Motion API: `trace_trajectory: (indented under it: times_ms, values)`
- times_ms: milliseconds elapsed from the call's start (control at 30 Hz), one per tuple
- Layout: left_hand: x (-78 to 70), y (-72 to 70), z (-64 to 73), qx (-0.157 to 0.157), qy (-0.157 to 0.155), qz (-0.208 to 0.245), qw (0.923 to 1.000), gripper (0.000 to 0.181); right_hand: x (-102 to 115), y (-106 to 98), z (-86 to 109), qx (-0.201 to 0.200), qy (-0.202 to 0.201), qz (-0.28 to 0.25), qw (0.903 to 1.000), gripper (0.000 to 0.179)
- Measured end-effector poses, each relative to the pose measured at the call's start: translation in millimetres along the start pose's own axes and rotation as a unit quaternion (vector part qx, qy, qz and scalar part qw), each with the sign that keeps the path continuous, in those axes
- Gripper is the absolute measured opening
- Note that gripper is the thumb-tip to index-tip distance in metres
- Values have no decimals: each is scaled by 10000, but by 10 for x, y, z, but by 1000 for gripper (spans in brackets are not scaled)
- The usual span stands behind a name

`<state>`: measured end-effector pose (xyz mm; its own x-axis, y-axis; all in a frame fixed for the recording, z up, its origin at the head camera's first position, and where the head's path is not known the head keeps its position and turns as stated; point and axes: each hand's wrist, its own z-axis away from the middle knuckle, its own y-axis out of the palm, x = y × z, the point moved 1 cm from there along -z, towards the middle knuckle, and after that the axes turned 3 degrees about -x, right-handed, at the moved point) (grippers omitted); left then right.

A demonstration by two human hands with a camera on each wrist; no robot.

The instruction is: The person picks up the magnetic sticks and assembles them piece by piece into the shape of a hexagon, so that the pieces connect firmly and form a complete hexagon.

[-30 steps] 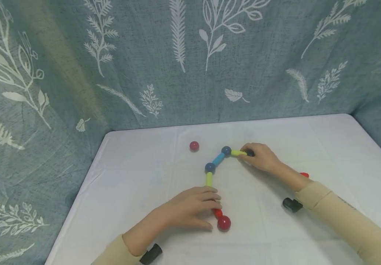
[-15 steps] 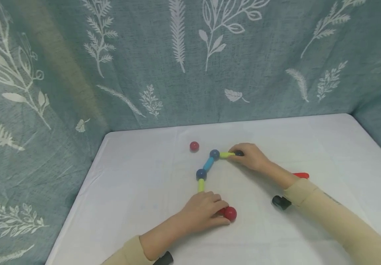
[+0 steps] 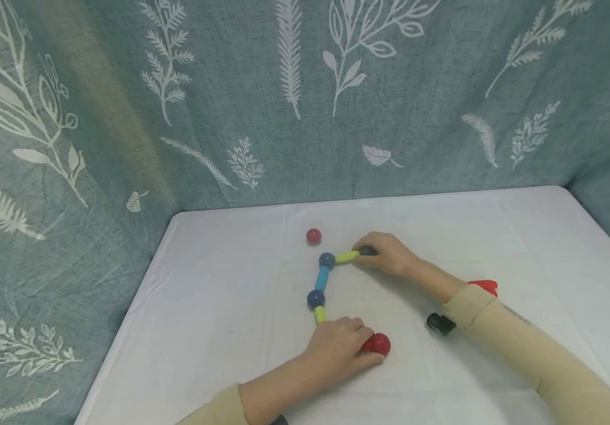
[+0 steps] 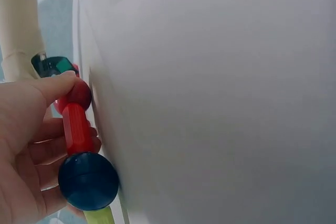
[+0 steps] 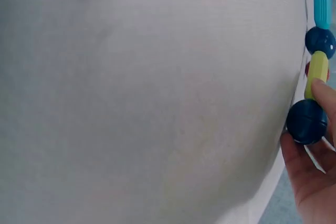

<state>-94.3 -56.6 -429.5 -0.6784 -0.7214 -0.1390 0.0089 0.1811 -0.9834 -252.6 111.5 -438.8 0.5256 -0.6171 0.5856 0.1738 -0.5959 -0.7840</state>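
A toy chain of magnetic balls and rods bends across the white table between my hands. My left hand (image 3: pixel 337 353) holds its near end, thumb on the red ball (image 4: pixel 79 95) and fingers curled behind the red rod (image 4: pixel 77 129). That rod joins a dark blue ball (image 4: pixel 88 181), hidden in the head view, then a yellow-green rod (image 3: pixel 320 315). Beyond come a blue ball (image 3: pixel 316 299), a light blue rod (image 3: pixel 321 279) and another blue ball (image 3: pixel 327 261). My right hand (image 3: pixel 389 254) pinches the far end, at a yellow-green rod (image 5: pixel 316 74) and dark blue ball (image 5: pixel 307 121).
A loose red ball (image 3: pixel 313 236) sits on the white table (image 3: pixel 220 283) behind the chain. Red pieces (image 3: pixel 486 285) lie to the right, partly behind my right forearm. A patterned blue-green cloth (image 3: pixel 262 106) hangs at the back and left.
My right hand has drawn the chain's far end left and slightly nearer. My left hand has moved right, its fingers closing round the red end, which has swung rightward. The loose red ball stays put.
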Motion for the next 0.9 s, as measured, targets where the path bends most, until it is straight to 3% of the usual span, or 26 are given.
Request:
trace_trajectory:
  times_ms: [200,333,500,667,733,900]
  values:
    - [-81,-2,-75,105,71,145,9998,37,32,11,20,50,-145,-106,9998,23]
    - [-23,-30,-164,126,76,637,9979,40,50,7,36,146,-115,-59,9998,30]
    - [293,-149,-406,-221,175,1219,9921,37,40,-100,147,222,127,-76,9996,44]
    - [725,-216,-731,-686,12,1406,9877,31,-19,-348,373,49,244,-130,9996,34]
    - [868,-201,-838,-625,-163,1480,9869,35,-69,-470,499,2,277,-107,9996,27]
    - [1061,-119,-1014,-1,-473,1851,9816,48,-249,-805,914,161,549,73,9983,19]
